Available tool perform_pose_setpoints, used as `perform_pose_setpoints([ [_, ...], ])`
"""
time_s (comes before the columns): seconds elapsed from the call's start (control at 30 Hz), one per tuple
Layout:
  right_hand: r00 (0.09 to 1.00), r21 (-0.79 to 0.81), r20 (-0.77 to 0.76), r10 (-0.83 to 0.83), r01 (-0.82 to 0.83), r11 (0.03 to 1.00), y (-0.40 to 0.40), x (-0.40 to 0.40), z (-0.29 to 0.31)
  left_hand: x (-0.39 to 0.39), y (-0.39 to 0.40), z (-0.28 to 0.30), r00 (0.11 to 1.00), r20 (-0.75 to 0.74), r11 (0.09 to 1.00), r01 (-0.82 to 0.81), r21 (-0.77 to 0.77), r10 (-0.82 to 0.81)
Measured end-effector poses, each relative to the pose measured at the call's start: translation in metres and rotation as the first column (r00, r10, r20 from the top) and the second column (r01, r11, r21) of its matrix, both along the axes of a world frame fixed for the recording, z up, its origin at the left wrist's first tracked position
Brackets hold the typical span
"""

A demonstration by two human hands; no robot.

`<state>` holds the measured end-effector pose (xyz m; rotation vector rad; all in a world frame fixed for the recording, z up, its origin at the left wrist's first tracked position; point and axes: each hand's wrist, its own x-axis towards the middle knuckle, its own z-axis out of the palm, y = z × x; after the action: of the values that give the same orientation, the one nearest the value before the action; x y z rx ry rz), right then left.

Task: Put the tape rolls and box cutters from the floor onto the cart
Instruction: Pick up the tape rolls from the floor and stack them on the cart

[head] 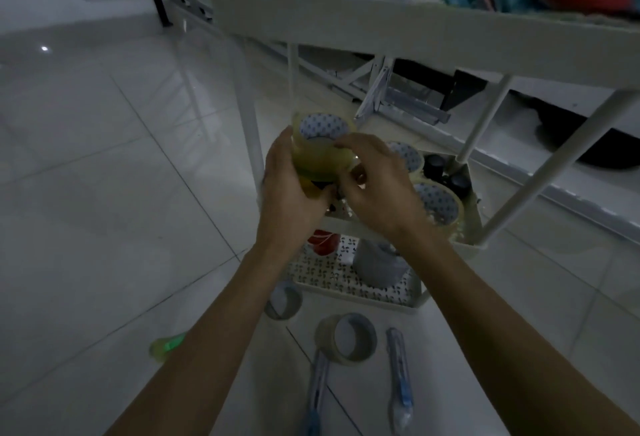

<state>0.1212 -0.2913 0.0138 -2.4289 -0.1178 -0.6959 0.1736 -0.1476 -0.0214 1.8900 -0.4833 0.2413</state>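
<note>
Glossy white floor tiles (pixel 104 158) run dimly under a white three-tier cart (pixel 381 30), whose top tray carries stacked books and coloured packets. Over the near edge of the middle tray, both hands meet on a yellowish clear tape roll (pixel 320 155) with a dotted paper core. The left hand (pixel 291 189) curls around the roll's left and lower side, while the right hand (pixel 374 182) pinches its right rim with fingertips, the other fingers loosely bent. The roll's open core faces up and away, and it sits just left of two similar rolls (pixel 434 201) already lying in that tray beside some dark caps. So the coming move looks like a short push forward and to the right, lowering the roll into the free part of the tray in front of its neighbours. Still on the floor, close below the forearms, lie two more tape rolls (pixel 346 337) and two box cutters (pixel 400 380), their long axes running roughly toward the person; the right-side cutter lies nearer the right arm, the other (pixel 318 390) sits about midway.
</note>
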Motion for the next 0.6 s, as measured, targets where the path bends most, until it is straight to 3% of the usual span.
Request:
perform_pose_setpoints([
  [0.1,0.986,0.017,0.154,-0.066,0.064,0.998,0.004,-0.041,-0.024,-0.041,0.019,-0.016,0.987,0.157,1.0,-0.018,0.013,0.016],
  [0.2,0.989,0.005,0.136,-0.061,0.061,0.998,0.013,-0.079,-0.063,-0.081,0.047,-0.062,0.964,0.265,0.989,-0.02,0.147,-0.019],
  [0.37,0.999,-0.205,0.052,0.009,0.002,0.979,0.029,-0.109,-0.128,-0.095,0.082,-0.143,0.997,0.003,0.951,0.069,0.301,-0.074],
  [0.43,0.999,-0.234,-0.05,0.007,-0.019,0.972,0.029,-0.116,-0.154,-0.095,0.089,-0.164,0.997,-0.053,0.941,0.071,0.332,-0.057],
  [0.5,0.963,-0.186,-0.268,-0.018,-0.033,0.982,0.024,-0.118,-0.178,-0.092,0.092,-0.179,0.995,-0.092,0.933,0.074,0.351,-0.044],
  [0.6,0.737,-0.204,-0.667,-0.114,-0.033,0.978,0.016,-0.121,-0.202,-0.084,0.091,-0.193,0.984,-0.175,0.921,0.094,0.378,-0.029],
])
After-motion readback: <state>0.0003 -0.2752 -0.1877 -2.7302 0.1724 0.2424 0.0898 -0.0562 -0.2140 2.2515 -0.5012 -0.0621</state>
